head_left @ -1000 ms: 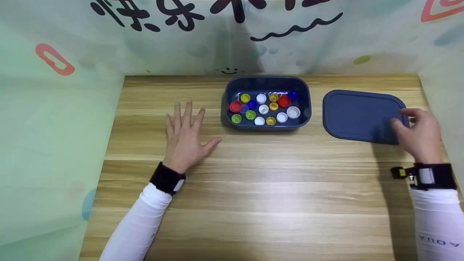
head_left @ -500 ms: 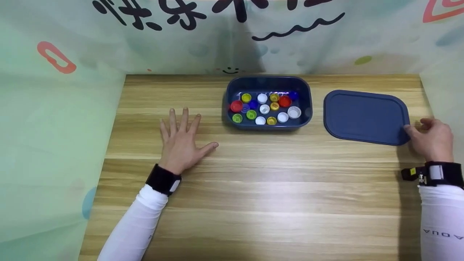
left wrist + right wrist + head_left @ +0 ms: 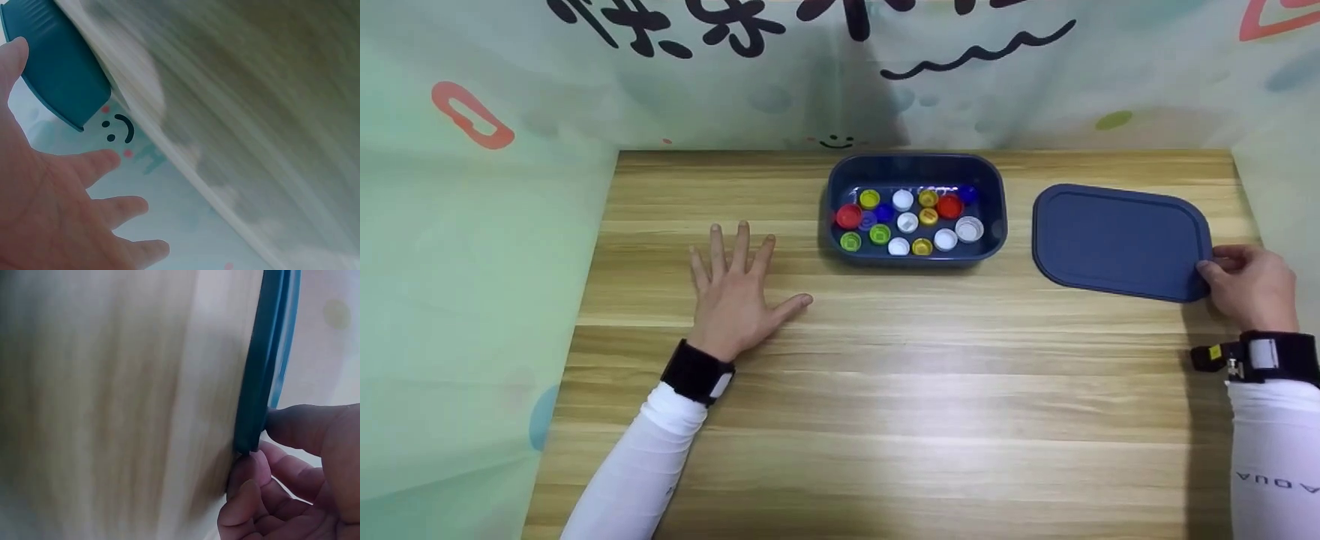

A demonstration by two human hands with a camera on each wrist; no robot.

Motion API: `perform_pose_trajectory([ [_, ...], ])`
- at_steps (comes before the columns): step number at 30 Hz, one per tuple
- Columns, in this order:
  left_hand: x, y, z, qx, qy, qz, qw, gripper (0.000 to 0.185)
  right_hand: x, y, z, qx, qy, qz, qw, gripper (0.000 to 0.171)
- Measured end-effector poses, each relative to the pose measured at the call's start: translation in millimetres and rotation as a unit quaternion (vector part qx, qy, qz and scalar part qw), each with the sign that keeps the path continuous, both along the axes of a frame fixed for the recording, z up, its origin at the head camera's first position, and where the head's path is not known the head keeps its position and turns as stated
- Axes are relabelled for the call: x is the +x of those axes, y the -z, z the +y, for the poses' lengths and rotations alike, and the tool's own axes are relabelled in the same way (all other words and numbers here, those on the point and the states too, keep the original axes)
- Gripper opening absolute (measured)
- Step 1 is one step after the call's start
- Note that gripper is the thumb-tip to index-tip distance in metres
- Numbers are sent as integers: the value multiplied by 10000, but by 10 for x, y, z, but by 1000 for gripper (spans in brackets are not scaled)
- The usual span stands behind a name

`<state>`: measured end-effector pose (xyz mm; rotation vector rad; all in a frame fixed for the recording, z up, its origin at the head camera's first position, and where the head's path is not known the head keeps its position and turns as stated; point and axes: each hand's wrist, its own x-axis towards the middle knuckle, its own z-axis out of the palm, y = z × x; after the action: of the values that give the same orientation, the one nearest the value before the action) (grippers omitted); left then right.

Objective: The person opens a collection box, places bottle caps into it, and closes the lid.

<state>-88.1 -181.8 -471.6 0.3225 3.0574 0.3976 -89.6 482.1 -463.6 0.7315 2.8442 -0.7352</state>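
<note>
1. Since the frame half a second back, the right hand (image 3: 1252, 287) is closing in on the near right corner of the lid (image 3: 1121, 241); the thumb is now lying on top of that corner, where before the fingers were only reaching it from the table.
2. Right wrist view is showing the lid's edge (image 3: 260, 382) pinched between thumb above and fingertips (image 3: 247, 475) below.
3. Lid is sitting toward the far right corner of the table (image 3: 885, 390), right of the box (image 3: 997, 217) and apart from it.
4. Left hand (image 3: 735, 289) is lying flat on the table, palm down, fingers spread wide, holding nothing, unchanged from the earlier frames. It is resting left of the box, not touching it.
5. Box is standing open at the middle of the table's far edge, holding bottle caps (image 3: 907, 221) in red, blue, yellow, green and white.
6. Printed curtain (image 3: 472, 187) is hanging around the far and side edges.
</note>
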Motion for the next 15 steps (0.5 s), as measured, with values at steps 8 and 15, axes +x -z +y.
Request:
perform_pose_trajectory([
  [8, 24, -7, 13, 80, -8, -21, 10000, 111, 178, -75, 43, -29, -637, -154, 9978, 52],
  [15, 35, 13, 18, 56, -9, 3, 10000, 111, 409, -139, -54, -75, -1360, -284, 9903, 45],
])
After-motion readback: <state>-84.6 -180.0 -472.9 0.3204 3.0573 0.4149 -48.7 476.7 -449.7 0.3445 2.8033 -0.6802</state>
